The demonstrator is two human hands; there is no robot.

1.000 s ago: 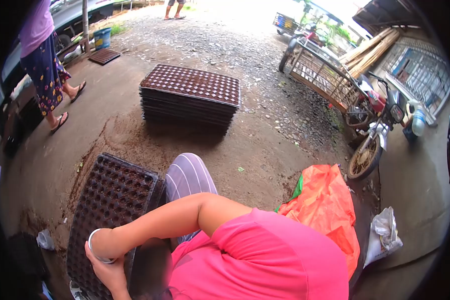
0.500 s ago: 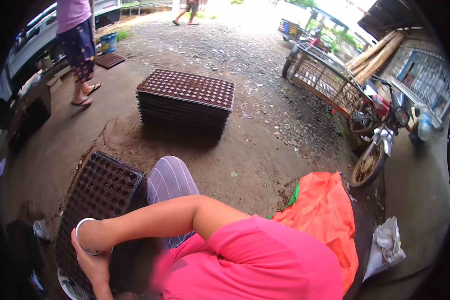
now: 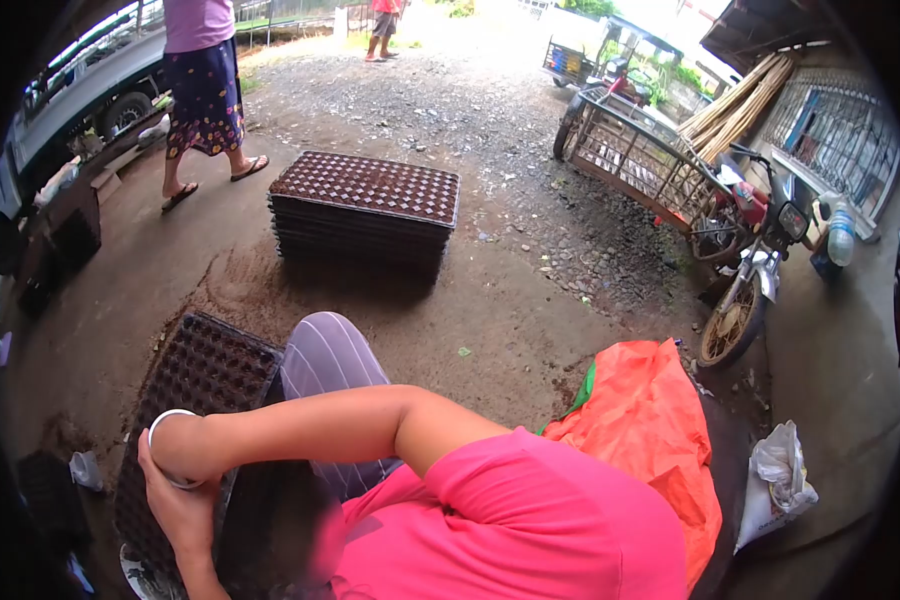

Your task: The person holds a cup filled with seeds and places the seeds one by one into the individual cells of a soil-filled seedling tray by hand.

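My right arm reaches across to the left, and its hand (image 3: 178, 447) goes down inside a white rim (image 3: 173, 412), perhaps of a cup or small container. The fingers of that hand are hidden. From below, my left hand (image 3: 182, 515) curls around the outside of this white-rimmed thing. Both hands are over a dark seedling tray (image 3: 215, 365) with round cells filled with brown soil. The tray lies beside my knee in striped grey trousers (image 3: 335, 350). My forearm and a dark blurred area cover part of it.
A stack of soil-filled seedling trays (image 3: 365, 225) stands ahead. Right of me lie an orange sheet (image 3: 630, 400) and a white sack (image 3: 775, 490). A motorcycle with sidecar (image 3: 750, 240) is parked at right. A person in a patterned skirt (image 3: 205, 100) is at upper left; another stands farther back.
The person in the skirt has stepped to the right, legs now apart. The view has shifted slightly. My hands keep nearly the same place at the white rim.
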